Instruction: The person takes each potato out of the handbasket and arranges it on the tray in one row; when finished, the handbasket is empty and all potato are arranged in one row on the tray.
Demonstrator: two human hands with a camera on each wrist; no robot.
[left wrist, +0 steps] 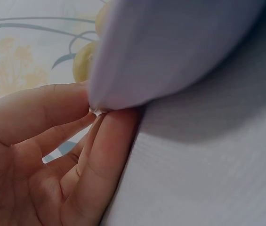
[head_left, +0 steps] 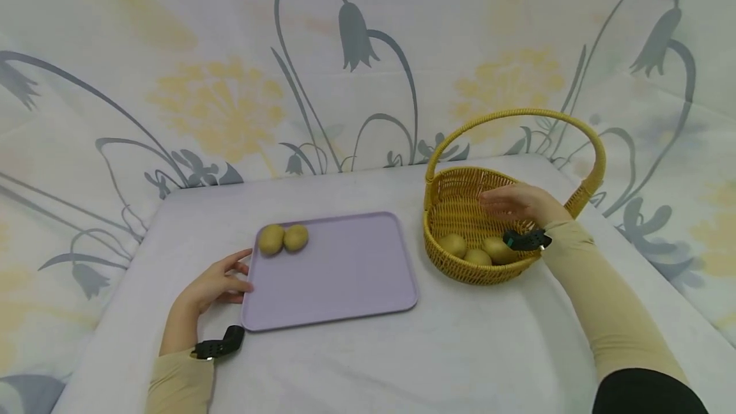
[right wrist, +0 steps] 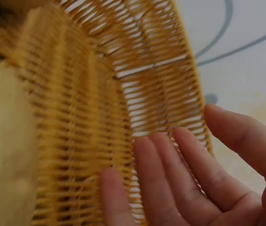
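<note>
My left hand (head_left: 214, 283) pinches the left edge of a lilac rectangular tray (head_left: 345, 273); in the left wrist view the tray's rim (left wrist: 100, 89) sits between thumb and finger. Two potatoes (head_left: 271, 239) lie side by side in the tray's far left corner. Over the yellow wicker basket (head_left: 454, 268), my right hand (head_left: 520, 202) is held with its fingers extended and nothing in them. The right wrist view shows those fingers (right wrist: 156, 174) spread in front of the woven wall. Several potatoes (head_left: 452, 245) rest in the near part of the basket.
The basket's tall arched handle (head_left: 517, 114) rises over the right hand. A white cloth (head_left: 368, 363) covers the table, and a flower-printed curtain (head_left: 230, 69) hangs behind it. Dark wrist cameras (head_left: 221, 344) are strapped on both wrists.
</note>
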